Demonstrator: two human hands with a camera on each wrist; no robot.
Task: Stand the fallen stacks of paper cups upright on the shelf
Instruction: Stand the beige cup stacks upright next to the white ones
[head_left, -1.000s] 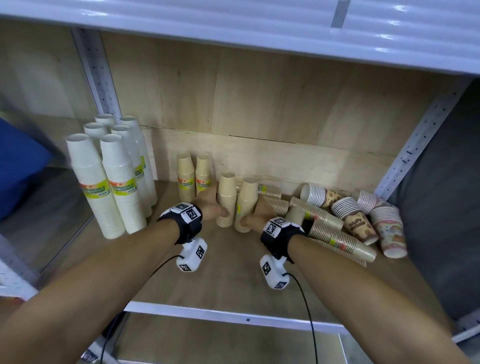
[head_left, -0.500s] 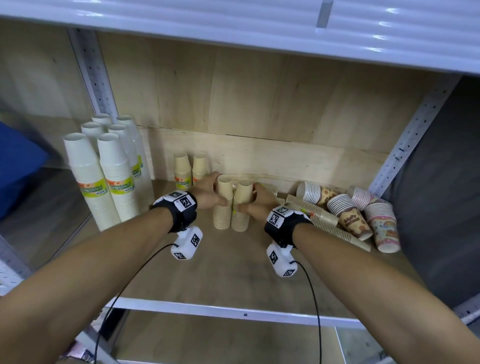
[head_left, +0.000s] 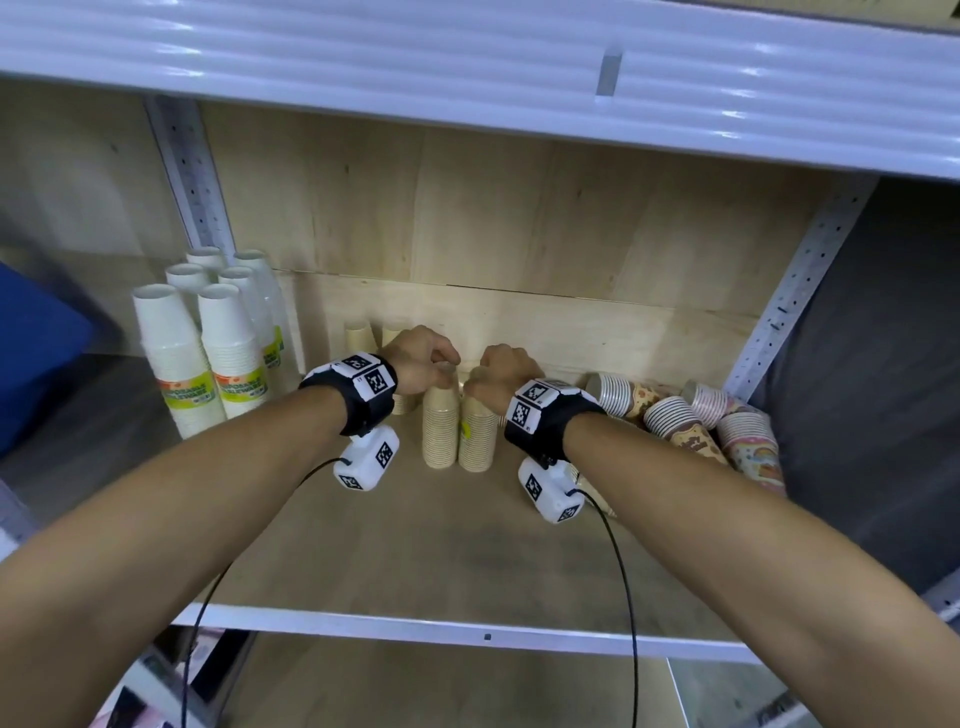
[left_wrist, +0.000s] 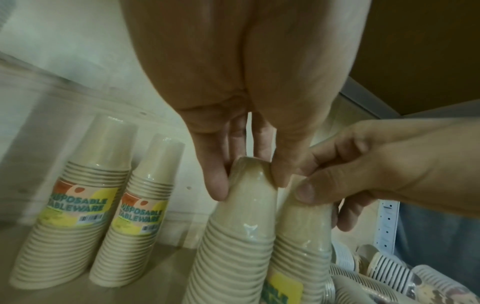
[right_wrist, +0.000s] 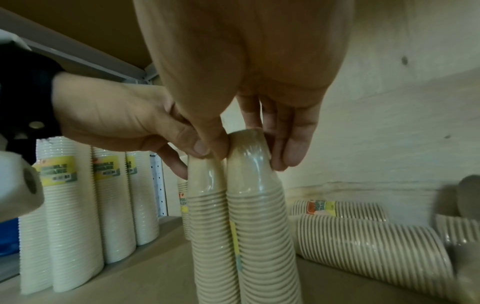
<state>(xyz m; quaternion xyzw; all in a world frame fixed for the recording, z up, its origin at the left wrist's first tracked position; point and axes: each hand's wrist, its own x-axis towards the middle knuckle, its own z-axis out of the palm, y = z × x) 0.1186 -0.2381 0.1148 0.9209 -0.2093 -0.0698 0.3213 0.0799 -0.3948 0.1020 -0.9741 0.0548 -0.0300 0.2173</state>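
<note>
Left hand (head_left: 423, 358) grip pinches top of left kraft stack (head_left: 440, 434), right hand (head_left: 501, 374) grip pinches right kraft stack (head_left: 477, 441); both upright mid-shelf, touching, steadied near tops against toppling; fallen stacks (head_left: 685, 426) remain toward shelf's right edge

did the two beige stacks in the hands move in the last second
Yes. The two beige stacks went back toward the beige pair by the wall; both hands grip their tops.

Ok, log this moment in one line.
left hand: pinches left beige stack | right hand: pinches right beige stack | both upright
</note>
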